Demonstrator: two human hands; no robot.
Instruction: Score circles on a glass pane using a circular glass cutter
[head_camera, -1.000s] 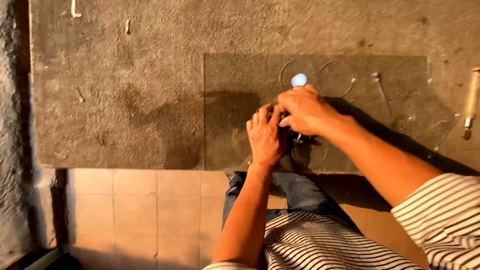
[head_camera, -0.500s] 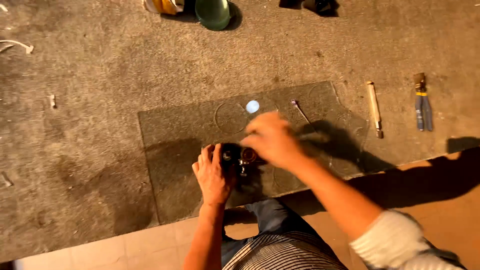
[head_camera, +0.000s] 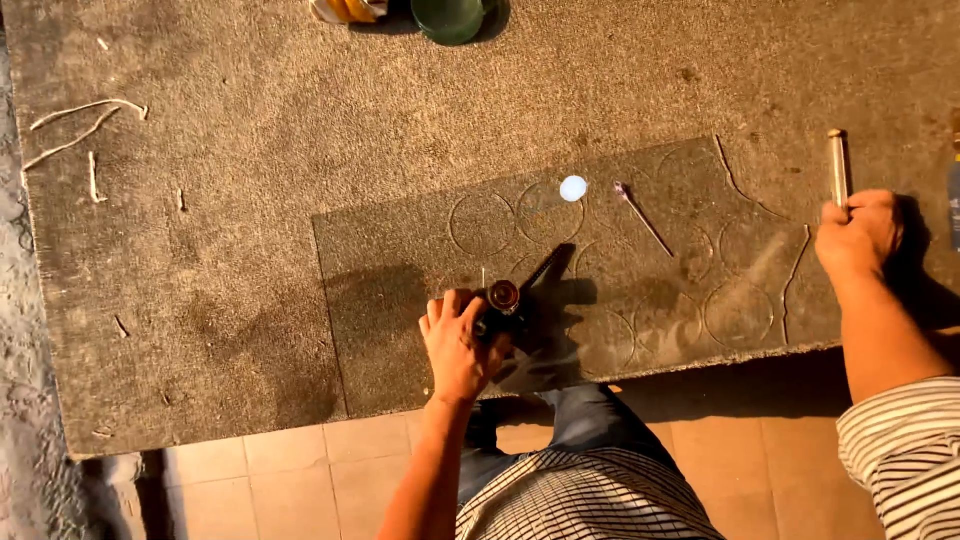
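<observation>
**Glass sheet, circle cutter held down, right hand off grabbing a tool**

Glass is what you've got on the bench here: a pane (head_camera: 400, 300) lying flat on the grey felt-covered table (head_camera: 250, 120), its near edge just short of the table's near edge, already scored with a bunch of circles.

Nearest to you, your left hand (head_camera: 457, 345) is closed around the base of the circle cutter (head_camera: 503, 298), near the pane's near edge and a bit left of middle. Fingers wrapped on it, knob poking up, the dark arm reaching away to the far right. Looks like you're pinning the pivot in place.

Further out on the right, your right hand (head_camera: 857, 232) is clamped on the near end of a pale rod-shaped tool (head_camera: 837, 165) lying just past the pane's right edge. I can't tell what kind of tool it is.

My read: you're between cuts, cutter parked, fetching the next tool. Bringing it back means keeping the left hand dead steady so the pivot doesn't creep on the glass.

Mid-pane there's a thin metal stick (head_camera: 640, 215) and a small white disc (head_camera: 572, 187). At the far edge sits a green round lid (head_camera: 448, 18) next to something yellowish.
</observation>
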